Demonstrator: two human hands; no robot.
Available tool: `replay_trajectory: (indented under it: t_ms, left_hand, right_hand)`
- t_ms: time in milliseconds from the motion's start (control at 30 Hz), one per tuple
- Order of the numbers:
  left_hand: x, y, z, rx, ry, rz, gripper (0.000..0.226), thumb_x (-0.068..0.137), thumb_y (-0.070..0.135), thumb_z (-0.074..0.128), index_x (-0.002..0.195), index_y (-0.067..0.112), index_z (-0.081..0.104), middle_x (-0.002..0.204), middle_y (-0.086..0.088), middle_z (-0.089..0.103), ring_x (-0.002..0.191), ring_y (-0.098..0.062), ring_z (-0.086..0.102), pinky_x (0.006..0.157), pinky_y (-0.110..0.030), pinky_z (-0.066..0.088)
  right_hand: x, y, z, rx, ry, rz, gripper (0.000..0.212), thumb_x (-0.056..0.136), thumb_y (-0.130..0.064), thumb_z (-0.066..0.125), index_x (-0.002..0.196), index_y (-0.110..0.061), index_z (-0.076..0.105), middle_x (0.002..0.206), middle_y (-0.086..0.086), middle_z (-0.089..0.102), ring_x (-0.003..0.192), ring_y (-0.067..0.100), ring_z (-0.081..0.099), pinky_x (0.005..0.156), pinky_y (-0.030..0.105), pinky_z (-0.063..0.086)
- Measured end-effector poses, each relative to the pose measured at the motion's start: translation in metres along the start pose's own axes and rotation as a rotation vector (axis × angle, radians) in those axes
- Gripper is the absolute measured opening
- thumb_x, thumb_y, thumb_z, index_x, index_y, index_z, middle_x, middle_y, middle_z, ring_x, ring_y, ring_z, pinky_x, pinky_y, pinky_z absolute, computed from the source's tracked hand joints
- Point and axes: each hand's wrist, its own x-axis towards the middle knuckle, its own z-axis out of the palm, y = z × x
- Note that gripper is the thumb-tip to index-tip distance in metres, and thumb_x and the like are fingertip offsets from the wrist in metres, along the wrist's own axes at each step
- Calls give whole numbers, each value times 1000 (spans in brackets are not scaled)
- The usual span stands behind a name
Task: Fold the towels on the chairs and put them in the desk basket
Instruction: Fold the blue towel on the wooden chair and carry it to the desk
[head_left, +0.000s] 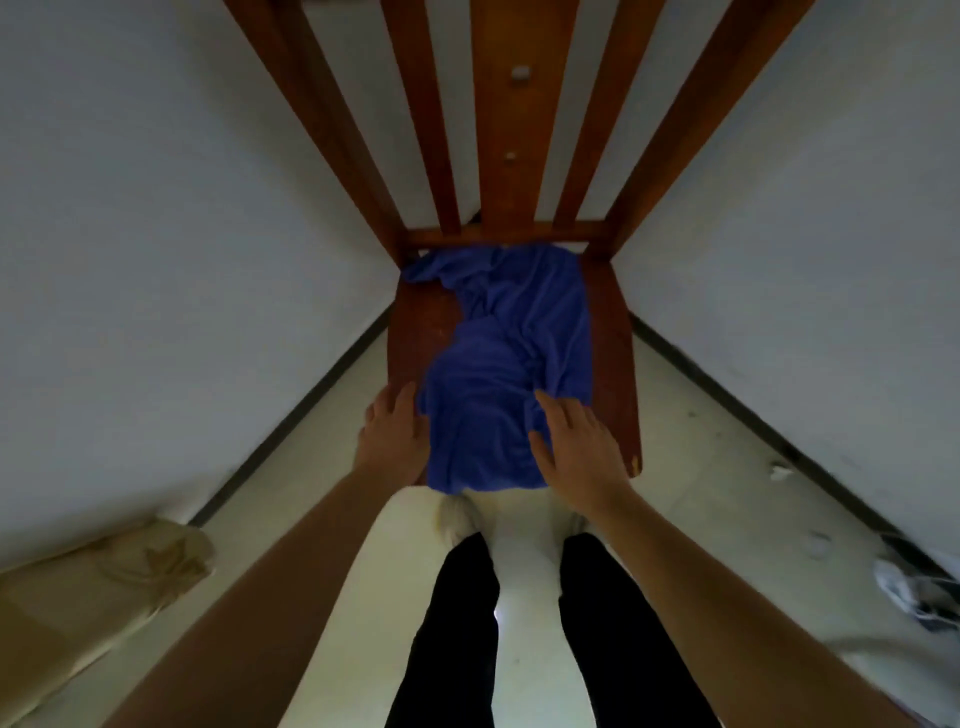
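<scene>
The blue towel (506, 364) lies rumpled along the seat of the wooden chair (615, 364), running from the back rail down to the front edge, where its near end hangs a little over the lip. It sits toward the right of the seat, so bare wood shows on the left. I stand right in front of the chair with both arms reaching down. My left hand (392, 436) rests flat at the towel's left border near the front corner, fingers together and stretched, touching the cloth's edge and the seat but not gripping anything. My right hand (576, 441) lies on the right side of the near end, fingers spread wide and laid on the fabric, thumb tucked against a fold; it holds nothing that I can see either. I judge this to be the very start of the fold: the cloth is not yet flat, still full of creases, and no fold has been made. Next I think I need to smooth it out or pinch the two near corners, one in each hand, and lift them so that the towel hangs straight before I double it over. The corners are buried in wrinkles, so finding them by feel will matter. The desk basket is nowhere in view.
</scene>
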Motion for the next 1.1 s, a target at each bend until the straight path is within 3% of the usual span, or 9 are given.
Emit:
replay_trajectory:
  t_ms: [133, 267, 500, 600, 700, 867, 967, 1033, 1100]
  left_hand:
    - [51, -26, 49, -61, -8, -62, 47, 97, 41, 33, 135, 16, 43, 124, -19, 53, 108, -41, 56, 93, -53, 48]
    - [82, -38, 77, -106, 76, -83, 46, 97, 51, 37, 125, 15, 49, 115, -13, 58, 97, -35, 60, 86, -50, 52]
    - [81, -28, 96, -30, -9, 77, 17, 87, 26, 64, 89, 18, 49, 94, -7, 59, 87, -28, 57, 67, -34, 42]
    - [68, -24, 100, -159, -2, -25, 17, 88, 13, 63, 85, 13, 46, 71, 3, 49, 69, -20, 51, 56, -25, 34]
    - [50, -32, 106, -188, 29, -68, 15, 88, 9, 59, 88, 14, 46, 70, 2, 51, 66, -22, 53, 54, -24, 36]
    - [31, -63, 110, -110, 31, -105, 31, 93, 29, 59, 118, 16, 48, 84, -7, 69, 70, -31, 65, 65, -39, 52]
    - [27, -82, 113, -5, 53, -152, 34, 96, 43, 52, 120, 18, 53, 81, -7, 71, 71, -29, 66, 65, -37, 52]
    - [24, -94, 115, -8, 82, -178, 36, 97, 47, 49, 116, 17, 56, 86, -8, 70, 77, -32, 66, 67, -41, 54]
    - [19, -101, 114, -36, 111, -205, 34, 99, 44, 47, 110, 15, 58, 85, -8, 69, 75, -31, 65, 67, -40, 53]
  right_hand:
    - [12, 11, 78, 2, -15, -34, 66, 90, -57, 51, 139, -12, 53, 104, 11, 60, 91, 30, 60, 77, 42, 51]
    - [15, 23, 130, -107, -24, -168, 86, 79, -70, 61, 143, -15, 49, 123, 13, 57, 106, 30, 55, 88, 44, 46]
    - [2, 52, 162, -288, -19, -372, 62, 79, -15, 69, 139, -26, 57, 152, 17, 44, 135, 38, 46, 102, 51, 42]
    - [-6, 71, 144, -273, -66, -437, 48, 85, -28, 62, 133, -26, 61, 151, 13, 46, 135, 35, 46, 105, 50, 39]
    - [-1, 74, 121, -222, -86, -425, 47, 91, -52, 55, 124, -21, 67, 135, 10, 58, 118, 32, 57, 91, 48, 48]
    - [70, 33, 98, -179, 120, -281, 47, 100, -39, 48, 136, -11, 57, 100, 14, 67, 75, 31, 64, 60, 38, 52]
    - [125, -1, 87, -281, 167, -296, 60, 95, -22, 59, 151, -13, 38, 139, 21, 49, 114, 37, 56, 91, 49, 51]
    - [153, -22, 84, -347, 7, -389, 85, 88, -10, 64, 159, -20, 17, 163, 18, 18, 145, 39, 28, 114, 54, 32]
    - [166, -36, 87, -456, -184, -536, 87, 87, -8, 64, 159, -22, 17, 164, 15, 16, 150, 36, 15, 121, 56, 17]
